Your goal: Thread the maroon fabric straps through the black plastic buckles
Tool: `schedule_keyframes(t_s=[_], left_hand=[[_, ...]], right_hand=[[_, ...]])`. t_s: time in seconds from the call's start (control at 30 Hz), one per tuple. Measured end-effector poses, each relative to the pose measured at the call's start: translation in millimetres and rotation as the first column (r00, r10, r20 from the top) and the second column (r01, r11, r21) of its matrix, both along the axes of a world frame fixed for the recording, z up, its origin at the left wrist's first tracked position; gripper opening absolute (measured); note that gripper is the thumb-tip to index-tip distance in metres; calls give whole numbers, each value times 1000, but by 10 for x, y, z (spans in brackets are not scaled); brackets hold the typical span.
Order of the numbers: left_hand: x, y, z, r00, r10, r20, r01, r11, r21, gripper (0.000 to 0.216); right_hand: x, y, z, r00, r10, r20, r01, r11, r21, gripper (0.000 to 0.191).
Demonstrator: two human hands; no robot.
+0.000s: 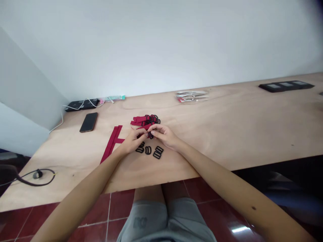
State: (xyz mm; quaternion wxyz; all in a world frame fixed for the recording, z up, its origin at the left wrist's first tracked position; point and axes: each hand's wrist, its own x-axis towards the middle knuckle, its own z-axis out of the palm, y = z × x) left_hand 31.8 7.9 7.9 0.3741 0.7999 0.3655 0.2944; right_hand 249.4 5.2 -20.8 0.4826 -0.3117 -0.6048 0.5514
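My left hand (131, 139) and my right hand (166, 136) meet over the wooden table, fingertips pinched together on a small black buckle (150, 135). Red webbing shows just behind the fingers; whether it is threaded through this buckle is hard to see. Close beyond my hands lies a pile of red straps (138, 120) with black buckles at their right ends. Loose black slide buckles (157, 153) and a rounded black ring (148, 150) lie on the near side, with several more partly under my left hand. Flat red strap pieces (111, 144) rest left of my left hand.
A phone (88, 122) lies at the left, before a black box (84, 105) with a white cable. Clear plastic packets (193, 96) are by the wall. A black three-panel device (286, 86) sits far right. A black cable loop (37, 178) is at the near left.
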Motion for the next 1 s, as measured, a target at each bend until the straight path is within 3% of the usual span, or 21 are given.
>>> schedule_keyframes(t_s=[0.17, 0.37, 1.0], left_hand=[[11, 17, -5, 998, 19, 60, -20, 1000, 16, 35], [-3, 5, -21, 999, 7, 54, -8, 1000, 14, 34], [15, 6, 11, 998, 39, 43, -42, 997, 67, 32]], right_hand=[[-33, -29, 22, 996, -53, -76, 53, 999, -1, 33], [-48, -39, 28, 992, -76, -103, 74, 997, -30, 31], [-42, -41, 55, 993, -109, -44, 107, 994, -36, 36]])
